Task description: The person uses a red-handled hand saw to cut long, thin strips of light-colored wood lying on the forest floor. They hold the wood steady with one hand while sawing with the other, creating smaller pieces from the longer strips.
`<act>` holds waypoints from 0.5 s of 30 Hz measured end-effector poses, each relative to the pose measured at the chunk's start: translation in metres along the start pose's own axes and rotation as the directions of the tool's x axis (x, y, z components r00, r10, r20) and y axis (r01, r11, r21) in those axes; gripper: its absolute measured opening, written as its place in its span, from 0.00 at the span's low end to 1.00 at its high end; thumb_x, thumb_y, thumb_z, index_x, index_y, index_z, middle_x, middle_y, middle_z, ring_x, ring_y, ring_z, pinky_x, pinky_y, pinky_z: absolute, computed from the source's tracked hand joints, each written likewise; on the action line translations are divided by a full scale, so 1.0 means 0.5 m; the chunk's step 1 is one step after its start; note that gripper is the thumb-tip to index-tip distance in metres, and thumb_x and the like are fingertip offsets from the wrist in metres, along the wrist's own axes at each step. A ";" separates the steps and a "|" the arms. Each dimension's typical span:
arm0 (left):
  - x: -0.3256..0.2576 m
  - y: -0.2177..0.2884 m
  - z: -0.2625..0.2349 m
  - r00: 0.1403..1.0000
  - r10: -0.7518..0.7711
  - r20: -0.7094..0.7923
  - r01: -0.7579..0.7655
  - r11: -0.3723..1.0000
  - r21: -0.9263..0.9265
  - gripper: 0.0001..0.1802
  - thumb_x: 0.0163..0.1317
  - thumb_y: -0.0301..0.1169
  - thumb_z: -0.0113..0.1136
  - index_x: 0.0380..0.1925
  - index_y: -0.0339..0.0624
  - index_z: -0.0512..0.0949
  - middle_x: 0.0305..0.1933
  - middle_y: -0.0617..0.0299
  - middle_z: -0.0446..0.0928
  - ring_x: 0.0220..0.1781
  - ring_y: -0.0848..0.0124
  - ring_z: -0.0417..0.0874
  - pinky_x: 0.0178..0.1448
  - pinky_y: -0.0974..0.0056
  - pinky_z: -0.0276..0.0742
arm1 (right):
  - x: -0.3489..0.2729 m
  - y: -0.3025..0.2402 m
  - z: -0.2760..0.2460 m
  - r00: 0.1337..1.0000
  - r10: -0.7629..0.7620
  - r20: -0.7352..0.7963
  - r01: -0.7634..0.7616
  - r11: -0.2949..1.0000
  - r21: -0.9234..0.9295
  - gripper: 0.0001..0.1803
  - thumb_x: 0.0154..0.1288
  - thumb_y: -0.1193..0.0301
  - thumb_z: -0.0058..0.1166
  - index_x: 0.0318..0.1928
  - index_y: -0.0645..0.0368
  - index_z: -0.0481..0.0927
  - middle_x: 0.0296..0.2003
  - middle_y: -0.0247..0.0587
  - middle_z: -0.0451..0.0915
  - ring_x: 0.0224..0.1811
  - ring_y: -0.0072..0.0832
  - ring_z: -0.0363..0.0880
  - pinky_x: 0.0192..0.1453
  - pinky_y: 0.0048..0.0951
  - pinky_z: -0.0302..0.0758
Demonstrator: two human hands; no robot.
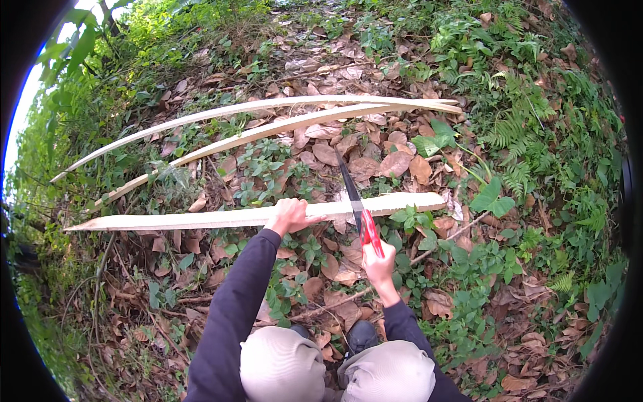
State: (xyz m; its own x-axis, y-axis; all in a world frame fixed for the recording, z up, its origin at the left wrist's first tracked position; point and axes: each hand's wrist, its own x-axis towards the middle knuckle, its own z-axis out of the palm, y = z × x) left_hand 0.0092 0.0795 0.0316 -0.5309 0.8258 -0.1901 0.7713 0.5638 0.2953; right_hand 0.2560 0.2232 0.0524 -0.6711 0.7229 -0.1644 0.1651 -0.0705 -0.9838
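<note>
A long, pale piece of wood (181,220) lies crosswise in front of me, its left end tapering to a point. My left hand (289,216) is closed over it near the middle, gripping its near edge. In my right hand (380,264) is a hand saw (370,232) with a red handle and a dark blade, held by the handle. The blade crosses the wood to the right of my left hand and points away from me. How deep any cut goes is too small to tell.
Two long pale wood strips (251,105) lie farther off, meeting at their right ends. Brown dry leaves (395,163) and low green plants cover the ground. A thin stick (445,240) runs slantwise near my right hand. Ferns (516,134) grow at the right; my shoes (362,335) are below.
</note>
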 end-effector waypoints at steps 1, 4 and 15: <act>-0.013 0.005 0.007 1.000 -0.003 0.005 0.003 1.000 0.000 0.47 0.59 0.75 0.48 0.23 0.34 0.81 0.23 0.41 0.81 0.29 0.46 0.86 0.38 0.47 0.81 | 0.037 0.015 0.025 0.997 -0.080 -0.023 0.077 0.993 -0.095 0.11 0.62 0.76 0.55 0.22 0.65 0.76 0.13 0.36 0.73 0.15 0.21 0.70 0.22 0.32 0.64; -0.030 0.010 0.000 1.000 -0.005 0.011 0.005 1.000 -0.001 0.47 0.60 0.75 0.48 0.24 0.34 0.81 0.22 0.41 0.81 0.27 0.45 0.85 0.37 0.47 0.80 | 0.059 -0.003 0.051 0.974 -0.226 -0.027 0.212 0.942 -0.259 0.12 0.61 0.74 0.56 0.22 0.66 0.74 0.13 0.39 0.71 0.15 0.23 0.68 0.23 0.35 0.62; -0.014 0.000 -0.010 1.000 0.003 0.031 -0.003 1.000 0.012 0.47 0.59 0.75 0.48 0.24 0.34 0.81 0.23 0.41 0.81 0.29 0.47 0.86 0.38 0.48 0.81 | 0.061 0.022 0.039 0.998 -0.050 -0.022 0.050 0.998 -0.023 0.13 0.63 0.77 0.55 0.22 0.64 0.71 0.14 0.30 0.69 0.17 0.17 0.65 0.23 0.30 0.60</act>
State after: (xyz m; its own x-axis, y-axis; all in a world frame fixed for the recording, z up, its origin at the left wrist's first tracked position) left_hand 0.0110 0.0736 0.0375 -0.5179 0.8272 -0.2181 0.7772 0.5615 0.2842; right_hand 0.2233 0.2308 0.0352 -0.6627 0.7403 -0.1131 0.1480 -0.0186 -0.9888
